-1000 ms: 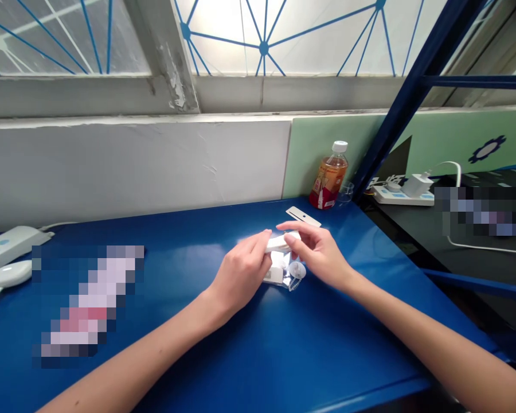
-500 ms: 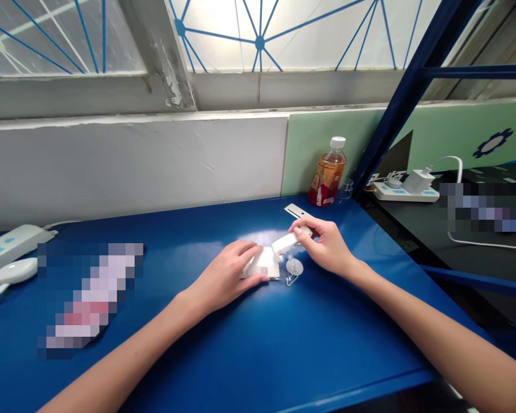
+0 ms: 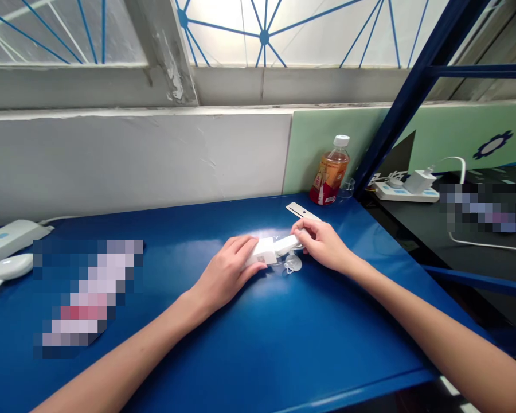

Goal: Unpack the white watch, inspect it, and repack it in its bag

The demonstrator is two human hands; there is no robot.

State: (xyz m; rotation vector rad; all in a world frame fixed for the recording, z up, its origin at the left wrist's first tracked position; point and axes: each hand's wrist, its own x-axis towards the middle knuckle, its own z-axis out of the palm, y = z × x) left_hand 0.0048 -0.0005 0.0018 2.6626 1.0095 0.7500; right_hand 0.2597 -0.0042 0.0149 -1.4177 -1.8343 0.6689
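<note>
My left hand (image 3: 226,272) is closed around a small white box (image 3: 265,251), with thumb below and fingers over its far side. Pinched in my right hand (image 3: 324,244) is a slim white block (image 3: 286,245), whose left end meets the box's right end. Whether that end is inside the box I cannot tell. Just below the block lies a clear round disc (image 3: 294,263), like a suction cup, with clear bits beside it. A flat white strip with a dark line (image 3: 300,210) rests beyond my right hand.
On the blue table (image 3: 249,344), a blurred-out flat object (image 3: 97,292) lies left, near a white power strip (image 3: 12,241) and white charger (image 3: 8,268). A drink bottle (image 3: 329,175) stands at the back right beside a blue metal post (image 3: 406,97).
The white block has come down from its raised tilt into line with the box's right end. My left hand has turned the box and brought it up against the block.
</note>
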